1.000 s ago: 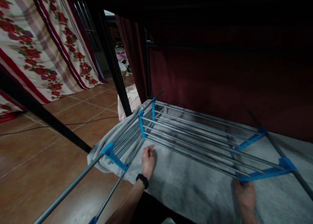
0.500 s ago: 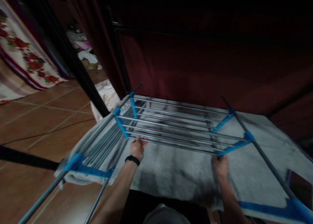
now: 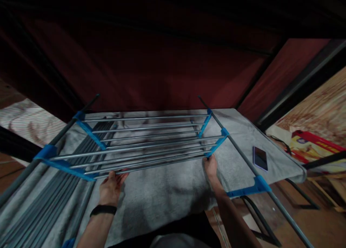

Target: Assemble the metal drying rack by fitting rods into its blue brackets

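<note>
A metal drying rack point(image 3: 159, 145) with grey rods and blue plastic brackets spans the table in front of me. My left hand point(image 3: 110, 190), wearing a black wristband, holds the nearest rod close to the left blue bracket point(image 3: 66, 168), its thumb on the near side and fingertips reaching under. At the other end my right hand point(image 3: 210, 167) is closed around the near corner of the right blue bracket point(image 3: 217, 146); its fingertips are partly hidden. Long side poles run past both ends of the rods.
The table is covered with a grey cloth point(image 3: 162, 201). A bundle of loose rods point(image 3: 51, 197) lies on the left. On the right lies a phone point(image 3: 260, 158). Dark red curtain point(image 3: 167, 82) hangs behind. A red and yellow box point(image 3: 316, 150) stands beyond the right edge.
My view has turned to the right, bringing the whole phone and the box into sight. Both hands stay on the same parts of the rack, whose left end now looks closer.
</note>
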